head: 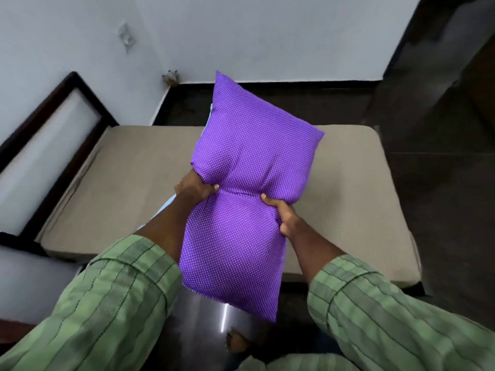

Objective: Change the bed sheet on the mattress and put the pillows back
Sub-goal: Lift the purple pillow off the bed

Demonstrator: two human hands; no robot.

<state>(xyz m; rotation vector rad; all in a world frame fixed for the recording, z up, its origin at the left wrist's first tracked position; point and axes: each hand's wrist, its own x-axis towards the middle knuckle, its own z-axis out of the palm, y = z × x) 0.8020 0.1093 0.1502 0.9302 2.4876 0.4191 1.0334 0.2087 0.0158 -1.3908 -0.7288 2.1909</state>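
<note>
A purple pillow (241, 183) with fine white dots fills the middle of the frame, held up above the bare beige mattress (134, 183). The left hand (194, 190) pinches its left edge and the right hand (281, 212) its right edge, each grip closed tight on the pillow so that it narrows at the waist (a sliver of pale blue cloth (163, 210) shows behind the left forearm). Both arms wear green striped sleeves (107, 303), rising from the lower corners. The mattress lies across the centre, its dark wooden headboard (53, 124) at the left. A white wall (267, 36) spans the top, and dark floor (442, 183) runs down the right side.
</note>
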